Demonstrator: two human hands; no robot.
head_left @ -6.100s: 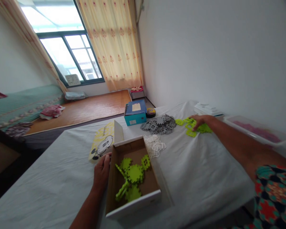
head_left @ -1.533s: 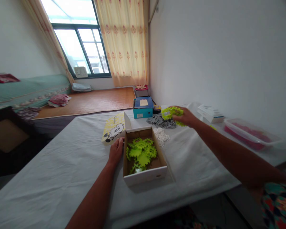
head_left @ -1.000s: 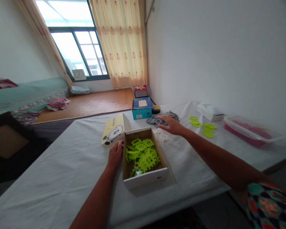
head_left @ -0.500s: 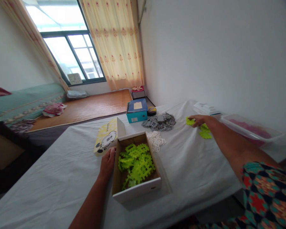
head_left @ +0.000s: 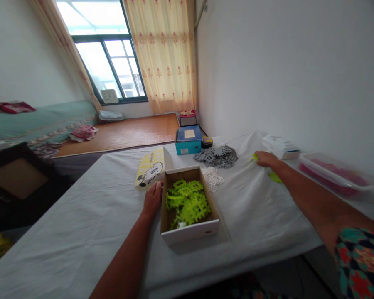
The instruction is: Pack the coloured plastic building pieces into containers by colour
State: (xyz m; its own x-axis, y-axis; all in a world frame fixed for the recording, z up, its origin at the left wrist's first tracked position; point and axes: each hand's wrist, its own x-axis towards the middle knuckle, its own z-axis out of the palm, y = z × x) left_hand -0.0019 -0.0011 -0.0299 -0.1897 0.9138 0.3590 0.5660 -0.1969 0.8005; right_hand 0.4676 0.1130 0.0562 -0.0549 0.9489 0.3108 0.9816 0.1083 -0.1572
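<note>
An open cardboard box [head_left: 190, 234] sits on the white-sheeted table, filled with lime-green toothed plastic pieces [head_left: 187, 202]. My left hand [head_left: 153, 200] grips the box's left wall. My right hand [head_left: 264, 158] reaches far right and rests, fingers curled, over a few loose green pieces [head_left: 275, 177] on the sheet; one green piece [head_left: 254, 157] shows at its fingertips. Whether the fingers hold it is unclear.
A heap of grey pieces [head_left: 217, 156] and a small heap of white ones [head_left: 213, 177] lie behind the box. A teal box [head_left: 188, 141], a yellow cartoon lid [head_left: 150, 169], a white carton [head_left: 280, 146] and a clear tub of pink pieces [head_left: 336, 175] stand around. Wall on the right.
My right hand brought green pieces to the box, let them go, and reached back right to the loose green ones. The box holds more green pieces. My left hand stayed on the box.
</note>
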